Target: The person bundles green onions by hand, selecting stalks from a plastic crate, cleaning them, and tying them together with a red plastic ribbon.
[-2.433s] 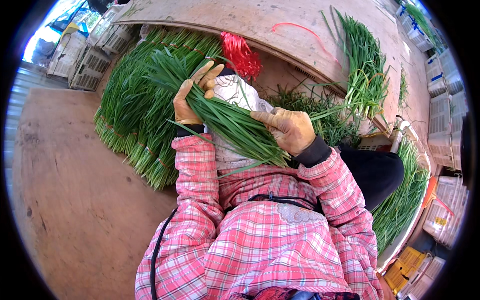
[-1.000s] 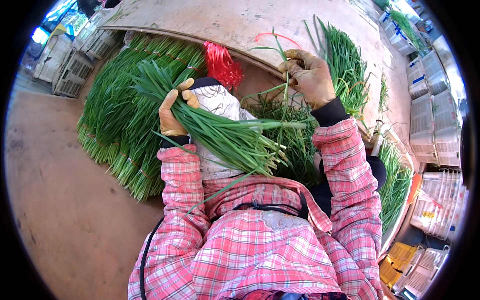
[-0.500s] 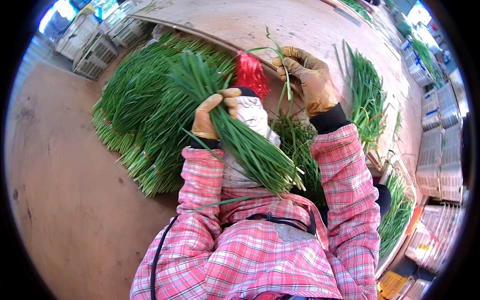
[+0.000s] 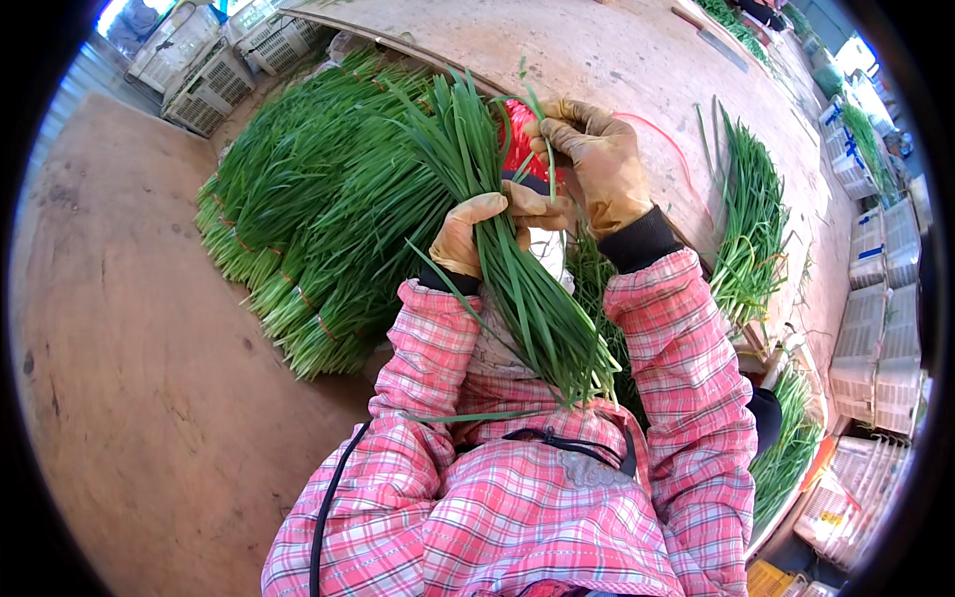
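A loose bunch of garlic chives (image 4: 542, 318) is clasped in my gloved left hand (image 4: 468, 234). Its leaf tips point up and away, and the pale stem ends hang toward my lap. Close beside it on the right, my gloved right hand (image 4: 597, 164) pinches a thin chive stalk (image 4: 550, 164) between thumb and fingers. Partly hidden behind both hands is a bundle of shiny red ties (image 4: 519, 134). A thin red strand (image 4: 668, 141) curves out beyond my right hand; whether it is held, I cannot tell.
To the left lies a big pile of banded chive bundles (image 4: 338, 189) on a wooden board (image 4: 129, 328). More chives (image 4: 748, 209) rest on the table at right, others in a container (image 4: 786, 448) below. Plastic crates (image 4: 209, 90) stand far left, with stacked crates (image 4: 875, 348) along the right.
My left hand has moved right with the bunch, toward my right hand. The right hand has come slightly down and left with its stalk, and the two hands are now nearly together.
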Action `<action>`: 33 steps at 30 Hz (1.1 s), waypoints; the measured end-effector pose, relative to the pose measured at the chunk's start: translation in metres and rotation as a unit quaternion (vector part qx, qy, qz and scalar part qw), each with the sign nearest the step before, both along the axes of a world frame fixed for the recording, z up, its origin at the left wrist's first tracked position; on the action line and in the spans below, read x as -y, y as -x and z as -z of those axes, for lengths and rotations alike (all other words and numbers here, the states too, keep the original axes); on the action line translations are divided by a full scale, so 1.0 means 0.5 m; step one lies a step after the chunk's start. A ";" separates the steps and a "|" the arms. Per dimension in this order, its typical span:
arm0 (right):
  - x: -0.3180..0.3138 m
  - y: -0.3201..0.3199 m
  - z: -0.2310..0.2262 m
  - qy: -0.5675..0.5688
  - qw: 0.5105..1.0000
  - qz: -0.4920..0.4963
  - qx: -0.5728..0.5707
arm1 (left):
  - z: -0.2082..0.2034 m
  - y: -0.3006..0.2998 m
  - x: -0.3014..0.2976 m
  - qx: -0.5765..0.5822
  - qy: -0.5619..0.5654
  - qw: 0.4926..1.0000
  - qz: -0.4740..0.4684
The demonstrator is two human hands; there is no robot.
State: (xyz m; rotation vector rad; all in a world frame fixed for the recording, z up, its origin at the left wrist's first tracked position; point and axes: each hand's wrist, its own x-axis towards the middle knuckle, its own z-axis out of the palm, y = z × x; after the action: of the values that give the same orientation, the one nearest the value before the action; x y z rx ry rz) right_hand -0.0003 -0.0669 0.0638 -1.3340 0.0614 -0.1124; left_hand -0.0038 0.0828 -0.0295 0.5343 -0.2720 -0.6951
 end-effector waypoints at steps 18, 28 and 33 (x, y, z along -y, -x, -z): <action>0.021 0.216 0.134 0.259 0.965 0.020 -0.020 | 0.052 -0.008 -0.017 0.057 0.141 0.982 -0.108; 0.110 0.355 0.167 0.400 0.915 0.021 0.053 | 0.031 -0.004 -0.045 -0.002 0.032 0.990 -0.141; 0.186 0.459 0.193 0.449 0.890 0.081 -0.007 | 0.036 -0.016 -0.063 -0.004 0.033 0.986 -0.164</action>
State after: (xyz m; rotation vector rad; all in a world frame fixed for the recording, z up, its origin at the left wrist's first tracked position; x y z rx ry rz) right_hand -0.2296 -0.1600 -0.0328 -2.2607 0.1430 -0.2971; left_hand 0.0041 0.1145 -0.0475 0.4987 -0.1930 -0.3671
